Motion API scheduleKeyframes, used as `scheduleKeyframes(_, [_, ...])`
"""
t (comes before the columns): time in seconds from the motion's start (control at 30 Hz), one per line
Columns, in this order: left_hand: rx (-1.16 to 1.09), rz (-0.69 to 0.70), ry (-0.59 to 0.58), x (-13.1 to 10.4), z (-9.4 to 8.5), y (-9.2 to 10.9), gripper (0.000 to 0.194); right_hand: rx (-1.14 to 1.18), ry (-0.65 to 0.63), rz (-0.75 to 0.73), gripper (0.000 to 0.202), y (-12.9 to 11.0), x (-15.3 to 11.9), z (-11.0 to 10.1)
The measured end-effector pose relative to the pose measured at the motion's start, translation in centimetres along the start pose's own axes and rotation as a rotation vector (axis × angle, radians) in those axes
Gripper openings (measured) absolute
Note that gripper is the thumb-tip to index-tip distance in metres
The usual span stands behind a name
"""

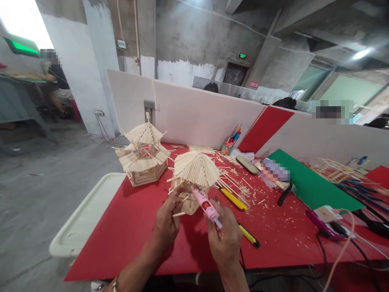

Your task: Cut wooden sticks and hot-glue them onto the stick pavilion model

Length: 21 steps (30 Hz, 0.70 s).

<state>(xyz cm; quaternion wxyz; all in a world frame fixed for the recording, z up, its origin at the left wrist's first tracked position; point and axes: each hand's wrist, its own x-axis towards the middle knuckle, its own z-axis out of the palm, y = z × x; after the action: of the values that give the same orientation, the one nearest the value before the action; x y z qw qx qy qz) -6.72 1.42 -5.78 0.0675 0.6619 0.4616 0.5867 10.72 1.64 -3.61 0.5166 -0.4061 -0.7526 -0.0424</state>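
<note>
My right hand (224, 227) is wrapped round a pink hot glue gun (204, 202), a clear glue stick poking from its back end. The gun's nozzle points at a small pavilion model (196, 168) built of thin wooden sticks, close under its roof edge. My left hand (167, 213) is closed by the model's left side, with short wooden sticks (178, 214) between its fingers. Whether those fingers also touch the model is hard to make out. A larger two-tiered stick pavilion (142, 156) stands upright behind, to the left.
Two yellow utility knives (233, 198) lie right of the model amid loose sticks and shavings. Farther off are a pen cup (227, 145), a green board (325, 182) and a purple power strip (323, 225) with cables. A white partition (206, 111) borders the red table (121, 251).
</note>
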Motion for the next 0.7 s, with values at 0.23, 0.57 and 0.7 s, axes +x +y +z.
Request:
scheduleKeyframes(0.23, [0.007, -0.006, 0.01, -0.12, 0.01, 0.19, 0.018, -0.087, 0.019, -0.06, 0.031, 0.03, -0.06, 0.0])
scheduleKeyframes(0.57, [0.105, 0.007, 0.067, -0.11, -0.25, 0.77, 0.017, -0.124, 0.017, -0.085, 0.033, -0.12, -0.18, -0.06])
scheduleKeyframes(0.7, [0.093, 0.004, 0.069, -0.11, -0.21, 0.69, 0.019, -0.161, 0.021, -0.109, 0.035, -0.22, -0.1, -0.1])
